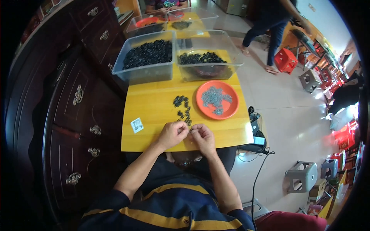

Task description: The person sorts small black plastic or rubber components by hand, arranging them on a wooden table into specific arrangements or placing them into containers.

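Close together at the near part of the yellow table point(154, 104), my left hand point(173, 134) and my right hand point(204, 138) have their fingertips pinched. Whatever sits between them is too small to make out. Just beyond the fingers lies a loose trail of small black parts point(180, 101), running away from me. Right of that trail, a round orange-red plate point(199, 104) holds a heap of small grey, metal-looking pieces point(214, 97). A small white printed label point(137, 125) lies flat to the left of my left hand.
Two plastic bins stand across the table: a translucent one point(150, 75) full of black parts, and a clear one point(204, 72) partly filled. Dark drawers point(69, 115) line the left. Cables point(262, 161) hang at right; a grey stool point(301, 176) stands beyond. People are nearby.
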`<action>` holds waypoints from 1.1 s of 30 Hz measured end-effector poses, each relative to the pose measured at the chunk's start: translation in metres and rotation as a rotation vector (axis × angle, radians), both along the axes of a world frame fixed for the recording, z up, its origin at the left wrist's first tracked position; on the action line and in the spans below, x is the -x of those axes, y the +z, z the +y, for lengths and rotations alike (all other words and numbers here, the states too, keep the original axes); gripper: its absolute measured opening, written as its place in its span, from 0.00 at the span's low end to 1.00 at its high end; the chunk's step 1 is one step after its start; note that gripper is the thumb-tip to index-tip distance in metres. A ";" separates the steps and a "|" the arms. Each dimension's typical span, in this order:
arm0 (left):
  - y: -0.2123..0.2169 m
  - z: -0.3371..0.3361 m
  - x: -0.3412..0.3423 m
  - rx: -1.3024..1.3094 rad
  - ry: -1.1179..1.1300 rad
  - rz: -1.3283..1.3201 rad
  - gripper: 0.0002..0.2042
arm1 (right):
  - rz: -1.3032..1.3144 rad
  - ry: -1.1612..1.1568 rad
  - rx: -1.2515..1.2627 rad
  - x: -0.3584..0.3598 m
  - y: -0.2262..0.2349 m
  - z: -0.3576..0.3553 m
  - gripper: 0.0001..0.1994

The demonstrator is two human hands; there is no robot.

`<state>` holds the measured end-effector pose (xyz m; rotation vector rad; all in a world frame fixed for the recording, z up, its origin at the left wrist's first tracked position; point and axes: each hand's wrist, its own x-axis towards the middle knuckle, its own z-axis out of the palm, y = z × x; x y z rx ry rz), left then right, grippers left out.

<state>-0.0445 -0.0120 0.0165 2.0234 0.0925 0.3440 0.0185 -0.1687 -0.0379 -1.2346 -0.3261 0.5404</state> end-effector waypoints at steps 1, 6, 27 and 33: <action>-0.001 0.001 0.000 0.002 -0.016 0.041 0.04 | -0.002 -0.003 -0.002 -0.001 -0.001 -0.001 0.07; -0.003 0.002 -0.004 0.080 -0.001 0.016 0.04 | 0.015 -0.006 0.013 -0.005 0.003 -0.002 0.07; 0.003 0.004 0.002 0.032 -0.004 0.062 0.04 | 0.002 0.006 0.041 0.000 0.007 0.000 0.06; 0.003 0.003 0.000 -0.033 -0.004 0.055 0.05 | 0.010 0.018 0.040 0.000 0.008 0.000 0.05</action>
